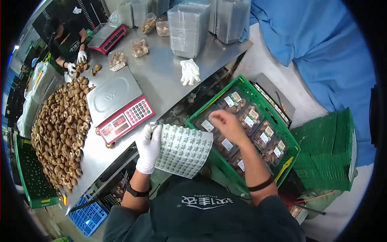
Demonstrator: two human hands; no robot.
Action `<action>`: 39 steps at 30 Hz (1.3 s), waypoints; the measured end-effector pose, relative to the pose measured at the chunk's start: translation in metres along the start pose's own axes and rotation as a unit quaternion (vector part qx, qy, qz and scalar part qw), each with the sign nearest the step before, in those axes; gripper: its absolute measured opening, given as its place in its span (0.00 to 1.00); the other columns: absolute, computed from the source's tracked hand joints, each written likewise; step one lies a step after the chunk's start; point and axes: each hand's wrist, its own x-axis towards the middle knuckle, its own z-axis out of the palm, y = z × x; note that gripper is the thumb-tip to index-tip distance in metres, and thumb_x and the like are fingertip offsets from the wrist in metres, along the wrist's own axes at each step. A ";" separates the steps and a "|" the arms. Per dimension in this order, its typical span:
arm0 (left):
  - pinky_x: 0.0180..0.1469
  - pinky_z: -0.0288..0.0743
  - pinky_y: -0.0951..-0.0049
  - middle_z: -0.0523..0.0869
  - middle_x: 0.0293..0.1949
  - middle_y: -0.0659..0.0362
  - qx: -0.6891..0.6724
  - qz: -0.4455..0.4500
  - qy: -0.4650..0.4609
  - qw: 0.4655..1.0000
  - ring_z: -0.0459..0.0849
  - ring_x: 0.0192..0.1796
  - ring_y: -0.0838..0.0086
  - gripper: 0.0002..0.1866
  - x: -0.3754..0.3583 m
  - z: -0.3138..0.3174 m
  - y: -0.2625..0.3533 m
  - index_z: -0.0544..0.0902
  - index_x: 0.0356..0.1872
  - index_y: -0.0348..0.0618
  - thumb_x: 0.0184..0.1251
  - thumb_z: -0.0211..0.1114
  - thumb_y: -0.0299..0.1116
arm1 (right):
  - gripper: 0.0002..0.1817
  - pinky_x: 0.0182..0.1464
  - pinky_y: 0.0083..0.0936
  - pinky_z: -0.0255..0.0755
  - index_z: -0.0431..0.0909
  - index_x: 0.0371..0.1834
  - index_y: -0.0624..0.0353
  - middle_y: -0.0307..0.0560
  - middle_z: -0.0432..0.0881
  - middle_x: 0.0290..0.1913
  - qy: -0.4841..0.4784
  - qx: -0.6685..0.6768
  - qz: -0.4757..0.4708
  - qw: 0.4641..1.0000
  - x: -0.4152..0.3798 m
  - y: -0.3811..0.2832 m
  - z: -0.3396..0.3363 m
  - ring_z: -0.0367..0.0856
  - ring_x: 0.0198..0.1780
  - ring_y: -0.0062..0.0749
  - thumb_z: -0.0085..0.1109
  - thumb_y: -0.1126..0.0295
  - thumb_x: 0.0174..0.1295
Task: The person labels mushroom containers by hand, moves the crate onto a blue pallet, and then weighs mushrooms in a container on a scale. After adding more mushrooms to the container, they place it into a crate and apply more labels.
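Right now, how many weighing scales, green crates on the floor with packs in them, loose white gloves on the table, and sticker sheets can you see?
Weighing scales: 2, the near scale and the far scale
Green crate with packs: 1
Loose white glove on the table: 1
Sticker sheet, held by the left hand: 1
Total: 5

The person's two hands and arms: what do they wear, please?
The left hand wears a white glove, with a black watch-like band at the wrist. The right hand is bare, with a thin black band on the forearm. Both arms come out of short dark green sleeves; the shirt has white characters printed on it.
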 end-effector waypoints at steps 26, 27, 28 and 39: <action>0.29 0.67 0.79 0.76 0.20 0.64 0.002 -0.054 0.060 0.997 0.67 0.25 0.85 0.07 -0.007 -0.020 -0.025 0.79 0.30 0.36 0.70 0.64 0.24 | 0.07 0.30 0.17 0.67 0.72 0.43 0.60 0.37 0.77 0.30 0.320 0.204 0.126 0.916 -0.044 0.012 0.004 0.71 0.26 0.17 0.59 0.76 0.67; 0.29 0.67 0.80 0.76 0.21 0.65 -0.008 -0.065 0.067 0.996 0.68 0.25 0.85 0.08 -0.007 -0.028 -0.035 0.78 0.30 0.36 0.71 0.63 0.24 | 0.07 0.30 0.17 0.67 0.72 0.43 0.60 0.37 0.77 0.30 0.323 0.201 0.127 0.916 -0.044 0.036 0.011 0.71 0.26 0.17 0.59 0.76 0.67; 0.29 0.67 0.80 0.77 0.21 0.65 -0.007 -0.058 0.079 0.995 0.68 0.25 0.85 0.08 -0.007 -0.034 -0.042 0.79 0.30 0.36 0.72 0.63 0.24 | 0.10 0.27 0.18 0.67 0.71 0.45 0.60 0.38 0.77 0.30 0.313 0.215 0.163 0.911 -0.045 0.057 0.021 0.71 0.25 0.18 0.61 0.75 0.65; 0.33 0.68 0.84 0.81 0.27 0.67 -0.058 -0.116 0.107 0.986 0.72 0.29 0.88 0.05 -0.018 -0.066 -0.093 0.83 0.39 0.35 0.75 0.60 0.25 | 0.19 0.21 0.23 0.68 0.67 0.54 0.58 0.46 0.80 0.33 0.267 0.170 0.299 0.900 -0.026 0.102 0.075 0.77 0.24 0.25 0.62 0.73 0.63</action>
